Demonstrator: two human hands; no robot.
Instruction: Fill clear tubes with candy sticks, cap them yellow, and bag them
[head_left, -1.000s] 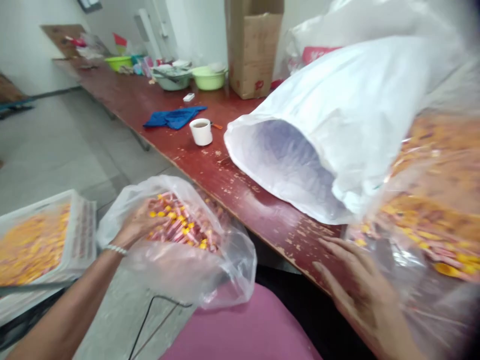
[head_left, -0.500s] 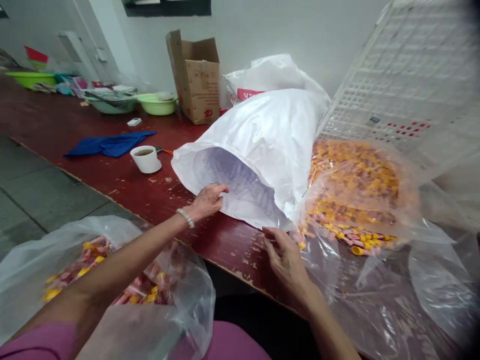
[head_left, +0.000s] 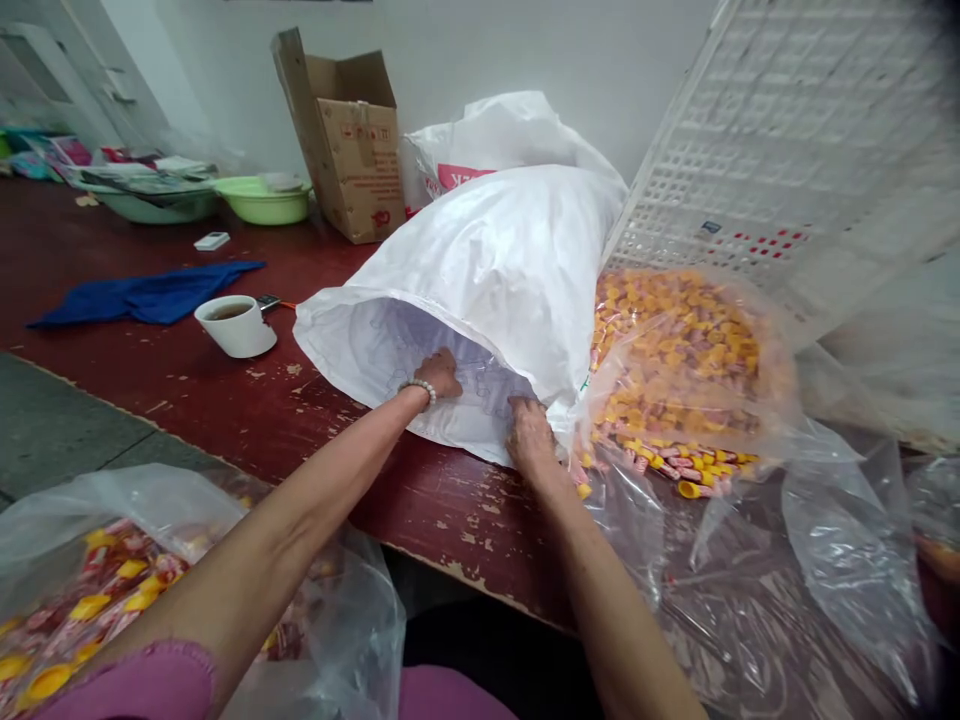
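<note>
A large white woven sack [head_left: 480,250] lies on its side with its mouth toward me. Inside its mouth are several clear plastic pieces [head_left: 499,390], tube-like, their exact kind hard to make out. My left hand [head_left: 441,373], with a beaded bracelet [head_left: 420,386] at the wrist, is inside the mouth; its fingers curl down among the pieces, and what they hold is hidden. My right hand [head_left: 531,432] is at the right side of the mouth, loosely bent fingers apart and fingertips touching the nearest pieces.
Yellow-capped pink tubes [head_left: 675,350] are heaped in clear plastic on the right, below a tilted white crate [head_left: 750,170]. More lie in a bag [head_left: 360,620] at lower left. A cup of dark liquid [head_left: 238,328], blue cloth [head_left: 142,297] and cardboard box [head_left: 360,165] stand left.
My left hand has moved from the sack's lip deeper into its mouth. My right hand has moved up from the table onto the lip. The view has shifted right.
</note>
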